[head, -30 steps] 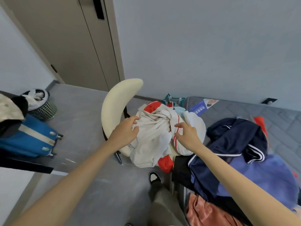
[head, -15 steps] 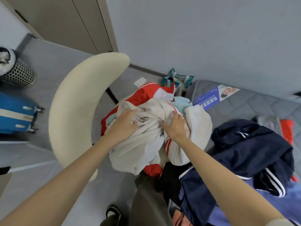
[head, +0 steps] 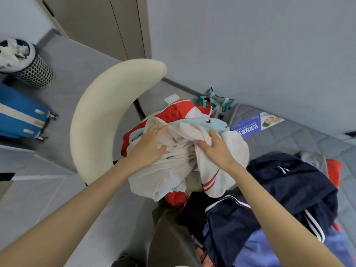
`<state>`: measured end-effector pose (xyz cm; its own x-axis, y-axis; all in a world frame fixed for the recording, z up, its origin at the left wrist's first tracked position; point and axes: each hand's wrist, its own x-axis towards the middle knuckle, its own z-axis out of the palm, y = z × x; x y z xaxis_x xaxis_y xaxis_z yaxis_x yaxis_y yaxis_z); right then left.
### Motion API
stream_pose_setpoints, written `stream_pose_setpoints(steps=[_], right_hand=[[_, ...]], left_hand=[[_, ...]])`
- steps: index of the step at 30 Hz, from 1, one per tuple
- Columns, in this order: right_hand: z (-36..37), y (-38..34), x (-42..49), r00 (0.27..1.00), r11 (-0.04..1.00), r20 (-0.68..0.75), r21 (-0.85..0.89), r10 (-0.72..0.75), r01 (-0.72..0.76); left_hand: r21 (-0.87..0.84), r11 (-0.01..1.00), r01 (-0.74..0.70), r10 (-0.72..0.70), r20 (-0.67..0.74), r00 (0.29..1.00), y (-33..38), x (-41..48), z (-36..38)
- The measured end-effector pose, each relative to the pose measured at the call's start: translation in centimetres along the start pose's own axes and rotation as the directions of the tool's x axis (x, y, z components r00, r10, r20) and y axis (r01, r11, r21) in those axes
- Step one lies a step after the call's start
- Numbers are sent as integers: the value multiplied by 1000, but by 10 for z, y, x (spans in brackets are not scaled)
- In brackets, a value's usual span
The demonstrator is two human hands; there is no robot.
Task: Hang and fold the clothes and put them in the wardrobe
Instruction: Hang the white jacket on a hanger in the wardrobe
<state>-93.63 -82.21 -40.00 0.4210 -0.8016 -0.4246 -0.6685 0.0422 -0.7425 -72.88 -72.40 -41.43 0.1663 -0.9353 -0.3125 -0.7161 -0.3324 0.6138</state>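
The cream garment (head: 173,170) tops the heap on the chair (head: 100,116), and the left hand (head: 148,149) and right hand (head: 217,149) each hold a bunch of it in a closed grip. It is probably best lifted straight up, so the red garment (head: 173,112) beneath is not dragged off.

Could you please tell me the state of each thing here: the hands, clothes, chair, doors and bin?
left hand: grips the white garment
right hand: grips the white garment
white garment: crumpled, on top of the chair's pile
red garment: crumpled, under the white one
navy jacket: unfolded, heaped on the bed
chair: upright, loaded with clothes
doors: closed
bin: upright, with rubbish inside
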Motion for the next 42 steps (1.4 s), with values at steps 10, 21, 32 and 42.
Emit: stream_pose_setpoints(steps=[10, 21, 32, 42], right_hand=[[-10, -142, -188, 932, 954, 235, 190, -274, 233], [85, -250, -364, 857, 889, 240, 167, -456, 426], [244, -359, -433, 784, 820, 271, 324, -559, 473], [331, -469, -492, 658, 778, 480, 565, -581, 275]], left_hand=[[-42, 957, -287, 284, -68, 956, 17, -146, -41], [-536, 803, -260, 60, -361, 931, -32, -401, -97], [-273, 959, 70, -275, -851, 447, -122, -613, -183], [-379, 917, 124, -377, -724, 578, -96, -651, -163]])
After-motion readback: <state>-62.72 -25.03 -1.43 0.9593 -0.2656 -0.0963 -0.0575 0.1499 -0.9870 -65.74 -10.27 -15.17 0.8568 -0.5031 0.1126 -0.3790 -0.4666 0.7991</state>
